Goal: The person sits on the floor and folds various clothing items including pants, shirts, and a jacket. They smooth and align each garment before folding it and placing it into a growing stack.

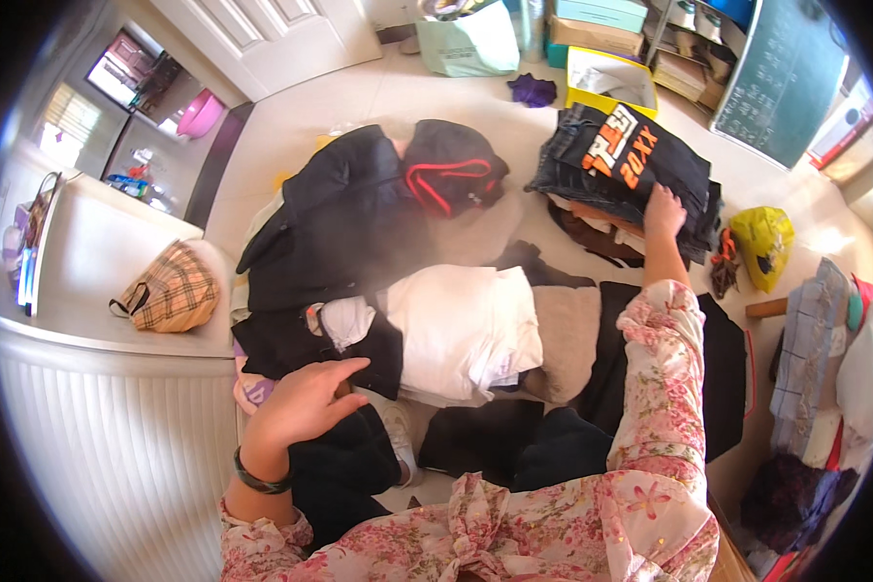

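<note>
My right hand [663,211] rests on the near edge of a black garment with orange and white print [626,149], on top of a stack of folded clothes at the upper right. Whether its fingers grip the cloth I cannot tell. My left hand [316,400] is held over dark clothing at the lower left, thumb and forefinger apart, with nothing in it. Just beyond it lie a black garment [382,356] and a small light cloth [348,321]. Folded white clothes [458,327] are in the middle, beside a beige folded piece [569,338]. Dark garments [320,196] are heaped farther off.
A plaid cap [178,287] lies on the white surface at left. Along the back stand a pale green bag [469,47] and a yellow box [575,84]. At right are a yellow plastic bag [764,247], a chalkboard [778,87] and piled fabrics [807,364].
</note>
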`<action>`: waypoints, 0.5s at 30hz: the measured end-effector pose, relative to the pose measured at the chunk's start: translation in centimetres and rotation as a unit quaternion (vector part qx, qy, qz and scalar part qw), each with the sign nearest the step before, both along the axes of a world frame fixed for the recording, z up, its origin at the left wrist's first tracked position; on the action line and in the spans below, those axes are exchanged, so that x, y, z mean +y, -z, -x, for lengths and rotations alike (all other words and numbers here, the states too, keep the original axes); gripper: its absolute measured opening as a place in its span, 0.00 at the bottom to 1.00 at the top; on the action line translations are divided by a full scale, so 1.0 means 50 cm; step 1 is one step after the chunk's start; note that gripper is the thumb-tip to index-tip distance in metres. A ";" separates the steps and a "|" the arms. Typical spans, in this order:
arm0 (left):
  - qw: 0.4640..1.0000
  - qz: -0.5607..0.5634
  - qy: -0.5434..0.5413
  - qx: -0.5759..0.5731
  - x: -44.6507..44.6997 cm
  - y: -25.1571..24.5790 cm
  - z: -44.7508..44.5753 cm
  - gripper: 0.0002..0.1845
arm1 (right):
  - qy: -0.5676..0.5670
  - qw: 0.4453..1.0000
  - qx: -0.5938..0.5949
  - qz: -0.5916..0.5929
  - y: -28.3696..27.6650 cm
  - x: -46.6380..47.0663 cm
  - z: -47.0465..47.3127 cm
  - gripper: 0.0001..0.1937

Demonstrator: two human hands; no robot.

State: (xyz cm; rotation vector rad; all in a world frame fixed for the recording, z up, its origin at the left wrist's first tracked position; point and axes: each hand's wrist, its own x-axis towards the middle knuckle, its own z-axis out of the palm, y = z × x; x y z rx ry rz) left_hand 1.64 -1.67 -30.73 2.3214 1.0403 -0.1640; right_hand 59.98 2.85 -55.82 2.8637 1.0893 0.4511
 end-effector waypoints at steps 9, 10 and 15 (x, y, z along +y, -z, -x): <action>0.999 0.030 -0.010 0.014 0.007 -0.002 0.020 0.27 | -0.126 0.986 0.075 -0.074 0.019 -0.110 -0.037 0.16; 1.000 0.027 0.001 -0.002 0.006 -0.002 0.021 0.27 | -0.110 0.987 0.108 -0.049 0.020 -0.120 -0.030 0.17; 0.998 0.051 0.034 -0.024 -0.001 -0.004 0.022 0.27 | -0.082 0.996 0.036 -0.004 -0.020 -0.069 0.060 0.29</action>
